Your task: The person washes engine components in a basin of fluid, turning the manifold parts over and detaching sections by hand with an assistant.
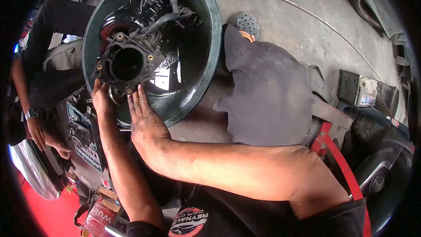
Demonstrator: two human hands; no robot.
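A dirty black intake manifold (147,55), its square flange and round bore facing me, lies tilted in a dark green tub (215,39). Dark liquid (188,59) with bright reflections shows in the tub. My left hand (103,101) is closed on the flange's lower left edge. At the flange's lower edge, my right hand (148,120) touches it with fingers stretched and held close together; its back is smudged with grime. A hose (164,21) runs over the manifold's far side. The undersides of the fingers are hidden.
Another person's hand (37,131) hangs at the left, near an open tool case (85,134). A grey-clothed knee (267,92) and a clog (246,24) are right of the tub. A cable (302,8) crosses the floor. A battery-like box (364,90) stands at the right.
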